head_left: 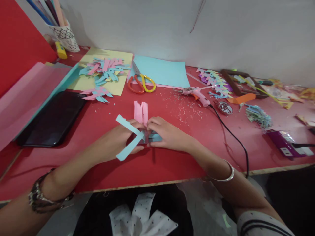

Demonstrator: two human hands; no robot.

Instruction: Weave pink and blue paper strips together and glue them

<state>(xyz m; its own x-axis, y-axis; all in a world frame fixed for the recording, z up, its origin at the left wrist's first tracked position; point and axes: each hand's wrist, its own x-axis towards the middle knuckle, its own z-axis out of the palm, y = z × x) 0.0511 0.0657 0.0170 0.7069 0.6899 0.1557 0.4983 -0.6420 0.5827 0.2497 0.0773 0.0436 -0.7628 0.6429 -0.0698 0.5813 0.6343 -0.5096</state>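
My left hand [125, 139] and my right hand [166, 132] meet near the table's front edge, fingers closed around a small piece made of paper strips. Light blue strips [130, 147] fork out over my left fingers. Pink strips [140, 112] stick up beyond the fingertips, and another blue strip [155, 137] shows beneath my right hand. At its middle is a small dark purplish part [144, 140], mostly covered by fingers. How the strips join there is hidden.
Behind my hands lie scissors [141, 78], a blue paper sheet [162, 70] and a pile of cut strips [105, 68]. A black phone-like slab [51, 118] is at left. To the right are a pink glue gun [197, 95] with its cord, and a purple power strip [283, 144].
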